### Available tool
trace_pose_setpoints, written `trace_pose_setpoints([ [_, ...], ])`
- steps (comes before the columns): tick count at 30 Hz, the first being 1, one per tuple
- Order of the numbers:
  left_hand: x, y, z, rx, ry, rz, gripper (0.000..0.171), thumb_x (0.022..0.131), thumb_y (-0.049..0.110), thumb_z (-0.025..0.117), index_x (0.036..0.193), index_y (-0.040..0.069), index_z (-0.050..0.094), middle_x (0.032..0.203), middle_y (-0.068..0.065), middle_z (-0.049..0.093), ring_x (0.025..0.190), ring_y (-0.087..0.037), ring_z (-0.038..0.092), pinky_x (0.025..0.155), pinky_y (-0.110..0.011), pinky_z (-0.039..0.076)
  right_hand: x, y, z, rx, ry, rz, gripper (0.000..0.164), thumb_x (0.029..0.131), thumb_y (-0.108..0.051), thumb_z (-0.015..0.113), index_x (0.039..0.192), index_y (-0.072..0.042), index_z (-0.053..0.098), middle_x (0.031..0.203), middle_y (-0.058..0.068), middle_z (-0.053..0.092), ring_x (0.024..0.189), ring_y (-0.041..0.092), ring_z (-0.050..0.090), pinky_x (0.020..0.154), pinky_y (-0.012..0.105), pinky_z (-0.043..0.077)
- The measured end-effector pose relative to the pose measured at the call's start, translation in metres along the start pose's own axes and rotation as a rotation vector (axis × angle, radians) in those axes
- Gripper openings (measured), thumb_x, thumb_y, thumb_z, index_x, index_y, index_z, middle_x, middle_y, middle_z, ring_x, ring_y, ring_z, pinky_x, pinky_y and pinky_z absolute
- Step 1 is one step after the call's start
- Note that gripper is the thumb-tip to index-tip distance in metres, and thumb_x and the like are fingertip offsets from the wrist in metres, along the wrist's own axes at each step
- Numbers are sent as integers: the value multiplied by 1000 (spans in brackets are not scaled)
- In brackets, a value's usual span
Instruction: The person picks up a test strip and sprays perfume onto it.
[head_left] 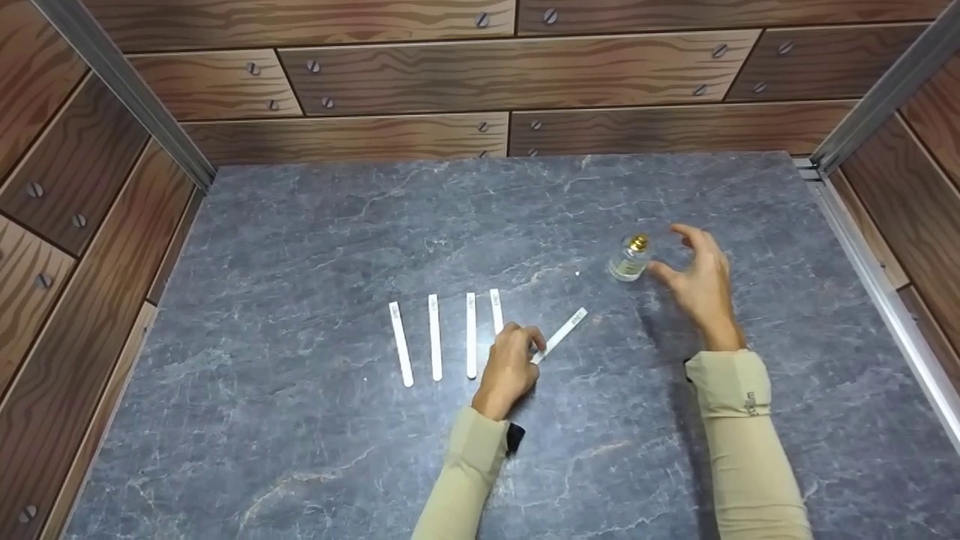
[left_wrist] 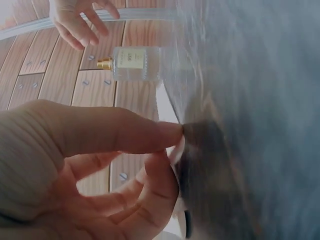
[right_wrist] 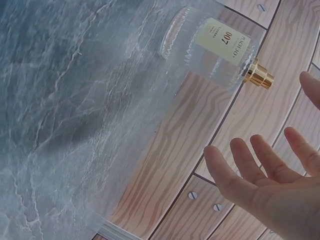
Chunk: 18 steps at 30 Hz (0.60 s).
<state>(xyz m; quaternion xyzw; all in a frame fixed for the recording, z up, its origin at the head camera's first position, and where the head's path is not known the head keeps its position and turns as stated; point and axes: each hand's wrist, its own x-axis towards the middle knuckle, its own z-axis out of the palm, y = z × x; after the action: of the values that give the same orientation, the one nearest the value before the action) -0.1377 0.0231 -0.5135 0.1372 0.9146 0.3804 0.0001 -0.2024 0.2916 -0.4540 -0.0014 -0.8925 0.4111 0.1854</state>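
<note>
A clear glass bottle (head_left: pixel 628 261) stands upright on the marbled table (head_left: pixel 300 420), its gold top (head_left: pixel 638 242) pointing up and a pale label (right_wrist: pixel 223 42) round its front; from the right side I can read "007" on it.

Just to the right of the bottle is the person's right hand (head_left: pixel 701 281), fingers loosely curved and well apart from the thumb, holding nothing. The thumb comes close to the glass, but there is a gap between them.

The left hand (head_left: pixel 510 367) is low over the table, left of the bottle and nearer the person. It's nearly closed, with thumb and fingertip pinching the near part of a white paper strip (head_left: pixel 564 332). That strip slants away from the hand, its far end pointing up towards the bottle, with small dark print there.

Four more strips (head_left: pixel 471 337) lie side by side, further left of the bottle, roughly upright as the person sees them. The one nearest the bottle is partly covered by the left hand. A tiny white speck (head_left: pixel 577 273) sits on the table just left of the bottle. Behind the bottle, past the table's far edge, runs a wall (head_left: pixel 420 75) patterned with wooden planks and screws.
</note>
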Motion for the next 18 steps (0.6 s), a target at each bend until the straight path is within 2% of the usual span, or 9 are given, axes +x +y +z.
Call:
trace_pose_setpoints([
  [4, -1, 1, 0, 42, -29, 25, 28, 69, -16, 67, 78, 9, 77, 74, 0, 53, 71, -19, 53, 64, -27, 50, 1, -1, 1, 3, -9, 4, 57, 80, 5, 79, 132, 11, 57, 127, 33, 56, 120, 49, 50, 104, 62, 32],
  [10, -5, 10, 4, 124, 16, -20, 27, 73, -12, 71, 90, 8, 77, 77, -5, 59, 70, -27, 63, 59, -35, 55, 0, 0, 0, -1, -25, 15, 56, 82, 4, 79, 133, 10, 57, 130, 33, 55, 121, 49, 49, 105, 63, 31],
  [14, -5, 13, 5, 130, 30, -26, 27, 74, -14, 71, 92, 6, 76, 79, -7, 62, 70, -29, 65, 58, -36, 56, -1, 0, -1, -4, -24, 18, 56, 82, 5, 79, 133, 10, 56, 130, 33, 54, 122, 49, 48, 106, 64, 30],
  [18, -4, 12, 5, 116, 35, 15, 27, 71, -16, 69, 86, 5, 76, 77, -6, 62, 70, -26, 64, 60, -32, 55, 0, 0, 1, -9, -22, 14, 56, 82, 5, 79, 132, 11, 56, 128, 34, 55, 122, 49, 49, 104, 63, 34],
])
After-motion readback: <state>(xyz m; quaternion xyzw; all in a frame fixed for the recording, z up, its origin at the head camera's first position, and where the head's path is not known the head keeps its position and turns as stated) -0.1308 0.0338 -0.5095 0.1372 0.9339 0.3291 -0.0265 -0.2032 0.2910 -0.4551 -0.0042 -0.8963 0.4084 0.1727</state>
